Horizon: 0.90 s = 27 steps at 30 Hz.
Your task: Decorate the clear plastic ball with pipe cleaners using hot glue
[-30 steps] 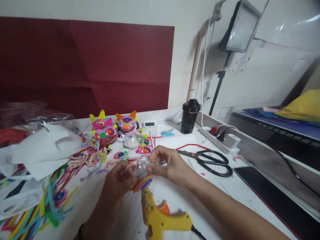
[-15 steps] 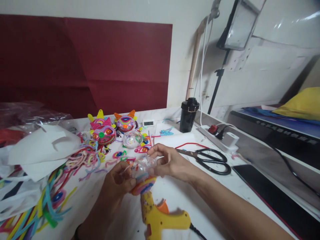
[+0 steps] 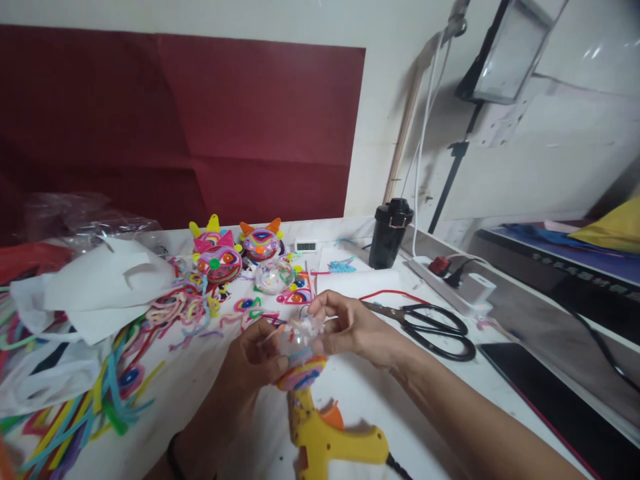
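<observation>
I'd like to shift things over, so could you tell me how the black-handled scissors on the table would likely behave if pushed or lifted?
The scissors lie flat on the white table, so they would probably slide, not roll. Their metal blades look stiff. The big looped handles suggest an easy grip.

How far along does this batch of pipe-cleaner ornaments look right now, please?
Done: two eared ornaments and stand at the back. In hand: the left hand and right hand hold a clear ball with one coiled disc attached. Left: another clear ball looks bare, and loose pipe cleaners remain.
</observation>
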{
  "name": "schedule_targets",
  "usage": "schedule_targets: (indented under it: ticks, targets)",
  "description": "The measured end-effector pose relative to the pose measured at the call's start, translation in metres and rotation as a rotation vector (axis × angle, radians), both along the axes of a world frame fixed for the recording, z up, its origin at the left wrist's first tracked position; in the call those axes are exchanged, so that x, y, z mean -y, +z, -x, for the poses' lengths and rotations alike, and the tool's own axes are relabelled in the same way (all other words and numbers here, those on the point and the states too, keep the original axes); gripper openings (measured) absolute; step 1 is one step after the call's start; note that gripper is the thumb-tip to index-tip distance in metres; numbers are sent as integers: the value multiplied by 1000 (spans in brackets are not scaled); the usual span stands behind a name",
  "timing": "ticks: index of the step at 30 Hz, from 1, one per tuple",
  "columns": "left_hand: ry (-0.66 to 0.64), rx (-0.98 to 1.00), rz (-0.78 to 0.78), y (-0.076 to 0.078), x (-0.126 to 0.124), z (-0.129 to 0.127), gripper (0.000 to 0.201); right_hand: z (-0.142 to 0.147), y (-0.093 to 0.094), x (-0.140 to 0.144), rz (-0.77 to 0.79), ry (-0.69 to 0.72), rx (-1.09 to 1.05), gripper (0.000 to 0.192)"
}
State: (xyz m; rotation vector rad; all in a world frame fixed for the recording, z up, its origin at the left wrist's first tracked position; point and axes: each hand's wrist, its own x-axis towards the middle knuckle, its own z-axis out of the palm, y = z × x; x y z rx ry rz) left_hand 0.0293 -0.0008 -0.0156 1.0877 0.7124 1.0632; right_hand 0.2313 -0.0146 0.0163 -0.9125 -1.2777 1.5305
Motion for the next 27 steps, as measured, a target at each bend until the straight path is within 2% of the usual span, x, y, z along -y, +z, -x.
schedule_targets:
  ticks: [5,11,16,19,23,27]
  targets:
    - [-46,37,5,1,0,0,30,-1,0,-2,4,-11,20,52]
    - [-90,27,-4,-5,-4,2,29,-3,0,-1,12,-17,35,53]
    - [-123,70,6,2,2,0,20,-5,1,0,25,-12,32,53]
    - [-88,66,7,7,5,0,14,-4,3,-1,24,-8,43,53]
    - [-51,20,-27,9,4,2,17,-2,10,-5,21,12,79,58]
    - [-29,-45,-94,14,1,5,9,0,22,-10,-58,36,230,60]
